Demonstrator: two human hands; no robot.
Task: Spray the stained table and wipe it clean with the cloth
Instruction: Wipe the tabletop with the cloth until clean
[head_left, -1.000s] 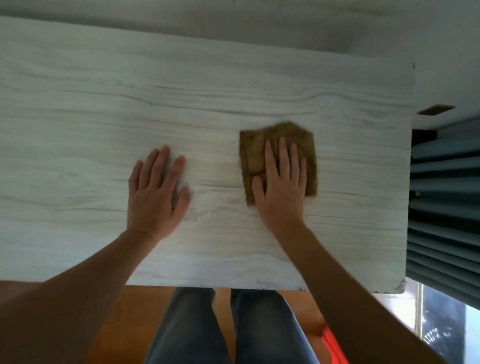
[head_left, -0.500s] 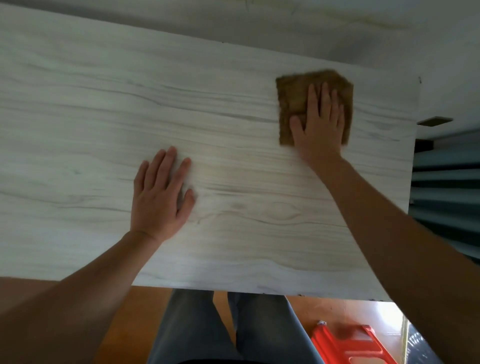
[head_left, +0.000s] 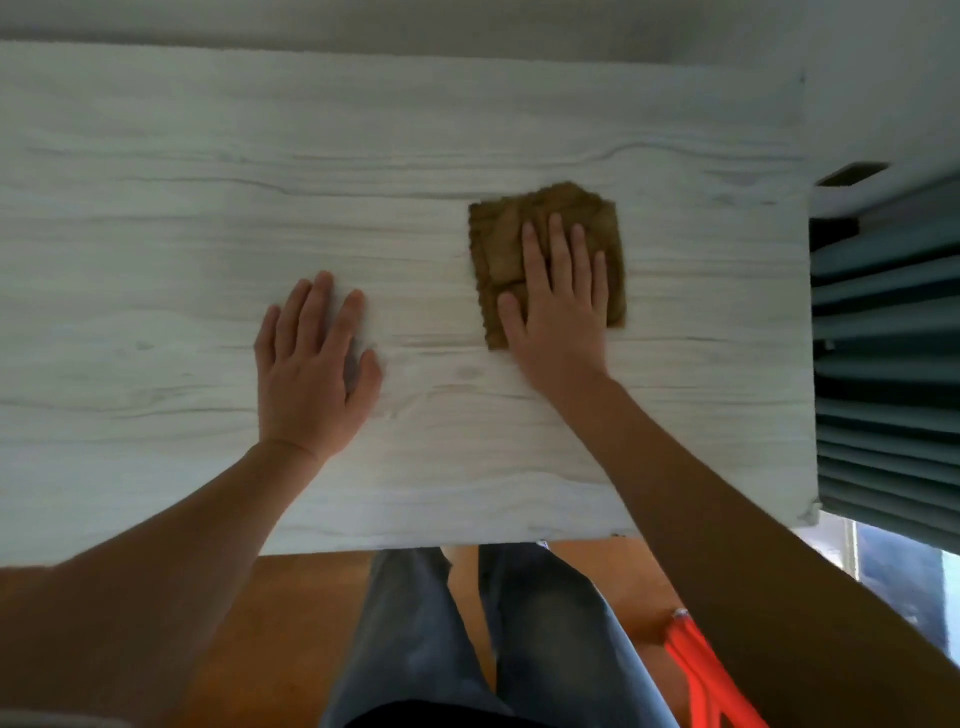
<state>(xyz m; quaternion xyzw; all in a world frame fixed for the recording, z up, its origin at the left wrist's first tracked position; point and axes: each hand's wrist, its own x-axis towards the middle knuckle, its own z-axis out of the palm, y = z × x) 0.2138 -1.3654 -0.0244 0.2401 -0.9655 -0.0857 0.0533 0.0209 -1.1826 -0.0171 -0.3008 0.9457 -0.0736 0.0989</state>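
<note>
The right hand (head_left: 563, 306) presses flat, fingers straight, on the folded brown cloth (head_left: 501, 249), which lies toward the table's (head_left: 156, 208) right edge. The left hand (head_left: 311, 371) rests flat, fingers released, nearer the table's front edge.

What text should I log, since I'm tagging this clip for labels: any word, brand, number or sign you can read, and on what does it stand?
None: no readable text shows in this view.
The table shows only wood grain.
The brown cloth under the right hand carries no tag or print that shows.
The left hand lies flat on bare tabletop.
The red plastic object and the pleated curtain show no markings.
</note>
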